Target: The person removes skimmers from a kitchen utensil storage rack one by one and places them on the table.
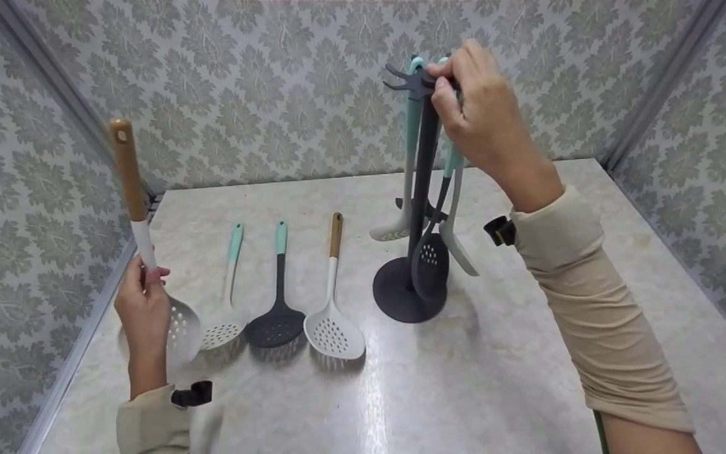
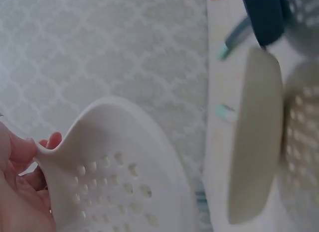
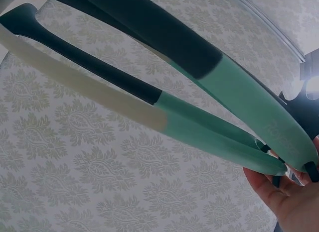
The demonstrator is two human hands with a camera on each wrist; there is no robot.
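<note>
Pinching at near left: the white neck of a brown-handled perforated skimmer is held between the thumb and fingers of the left hand, with the handle pointed up and the broad head kept low.
Left cuff: a beige sleeve is worn, with a black wrist strap beside it.
Tabletop row: 3 utensils are laid side by side on the marbled table, handles pointed away: a cream perforated skimmer with a mint handle, a black turner with a mint handle, and a white perforated skimmer with a brown handle.
Utensil stand: to the right of the row, a black stand is set upright on its round base.
Hanging utensils: a black perforated spoon, a cream utensil seen edge-on and a cream perforated utensil are hung around the pole.
Stand top: a dark hook is gripped by the right hand, fingers drawn in narrow beside the mint handle ends.
Backdrop: the table is backed by leaf-patterned wallpaper.
</note>
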